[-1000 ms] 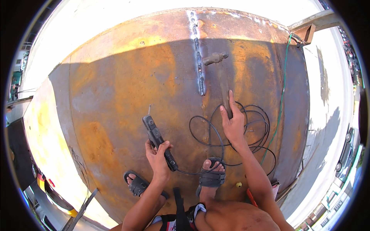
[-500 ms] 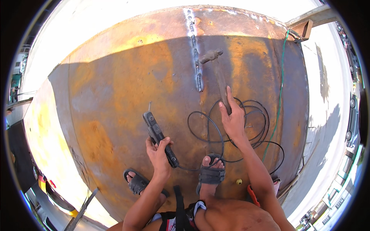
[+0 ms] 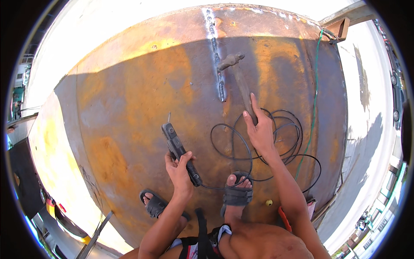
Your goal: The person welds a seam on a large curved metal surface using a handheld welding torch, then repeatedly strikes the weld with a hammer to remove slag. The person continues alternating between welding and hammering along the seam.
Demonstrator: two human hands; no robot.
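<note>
Wrapped round the handle of a hammer (image 3: 242, 82) is my right hand (image 3: 260, 131). The hammer's rusty metal head lies at the weld seam (image 3: 214, 47), a line of dark beads with pale edges; whether it touches the seam I cannot tell. My left hand (image 3: 180, 172) grips a black welding electrode holder (image 3: 174, 140) by its lower part. A short rod stub sticks up from the holder's jaw end, and a black cable leaves its lower end. Both hands are over a rusty, orange-brown steel plate (image 3: 138, 99).
Loops of black cable (image 3: 297, 129) lie right of the middle, beneath my right forearm. A green cord (image 3: 317, 82) runs down the plate's right side. My sandalled feet (image 3: 237, 194) stand on the plate near a small yellowish round object (image 3: 269, 203). A steel bracket (image 3: 343, 30) is at the far right corner.
The hammer head has shifted slightly left and away from me, closer to the seam. My left hand and the electrode holder have moved a little to the right.
</note>
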